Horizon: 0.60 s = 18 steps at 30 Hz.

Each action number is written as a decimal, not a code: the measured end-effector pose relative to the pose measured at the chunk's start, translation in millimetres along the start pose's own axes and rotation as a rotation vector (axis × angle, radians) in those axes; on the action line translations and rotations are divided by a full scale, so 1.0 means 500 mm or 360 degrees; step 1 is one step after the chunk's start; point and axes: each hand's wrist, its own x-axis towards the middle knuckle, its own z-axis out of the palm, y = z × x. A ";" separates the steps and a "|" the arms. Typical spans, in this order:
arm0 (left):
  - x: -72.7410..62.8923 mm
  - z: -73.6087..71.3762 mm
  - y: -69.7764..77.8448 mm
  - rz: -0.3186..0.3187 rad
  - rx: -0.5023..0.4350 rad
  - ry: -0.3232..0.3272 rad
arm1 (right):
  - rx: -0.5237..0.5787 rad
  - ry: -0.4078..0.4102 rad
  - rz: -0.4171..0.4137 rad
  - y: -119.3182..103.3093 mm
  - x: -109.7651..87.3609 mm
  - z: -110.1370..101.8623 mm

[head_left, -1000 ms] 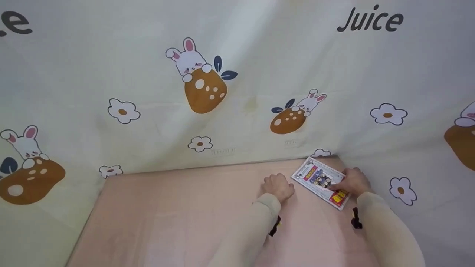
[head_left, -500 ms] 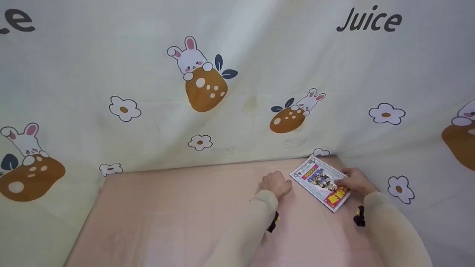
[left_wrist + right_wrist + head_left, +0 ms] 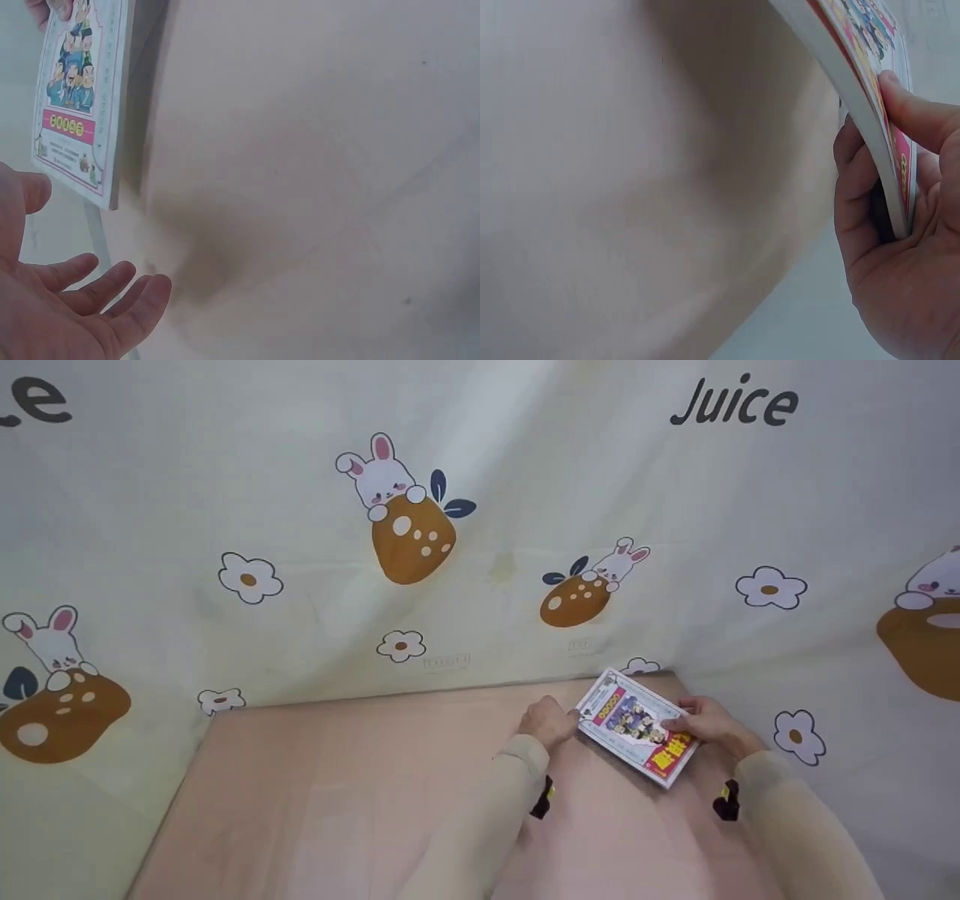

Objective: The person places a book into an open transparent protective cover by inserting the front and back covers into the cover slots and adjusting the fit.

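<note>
A thin paperback book with a colourful cartoon cover is held tilted above the table, cover up. My right hand grips its right end; the right wrist view has the thumb on the cover and the curled fingers beneath, the page edges facing the camera. At the book's left corner is my left hand. In the left wrist view this hand has its palm turned up and fingers loosely bent, the thumb close to the book's lower corner, holding nothing.
The pinkish table reaches back to a cloth wall printed with rabbits, flowers and lettering. Another stretch of cloth borders the table on the right, close to my right hand. Small black-and-yellow pieces hang at both wrists.
My right hand has raised the book off the table and brought it a little left. My left hand has shifted slightly left, and the book's corner now meets it in the head view.
</note>
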 end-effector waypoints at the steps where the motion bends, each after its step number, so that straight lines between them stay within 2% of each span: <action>1: 0.000 -0.003 -0.002 -0.0012 -0.0024 -0.0004 | 0.0007 -0.0009 -0.0007 -0.004 -0.001 0.002; 6: -0.002 -0.017 -0.010 -0.0048 -0.0146 -0.0030 | 0.0063 -0.0052 -0.0067 -0.024 -0.009 0.012; 11: -0.004 -0.034 -0.022 -0.0028 -0.0285 -0.0066 | 0.0135 -0.0102 -0.0175 -0.051 -0.022 0.025; 18: -0.010 -0.054 -0.047 -0.0011 -0.0595 -0.0237 | 0.0132 -0.0144 -0.0315 -0.081 -0.031 0.046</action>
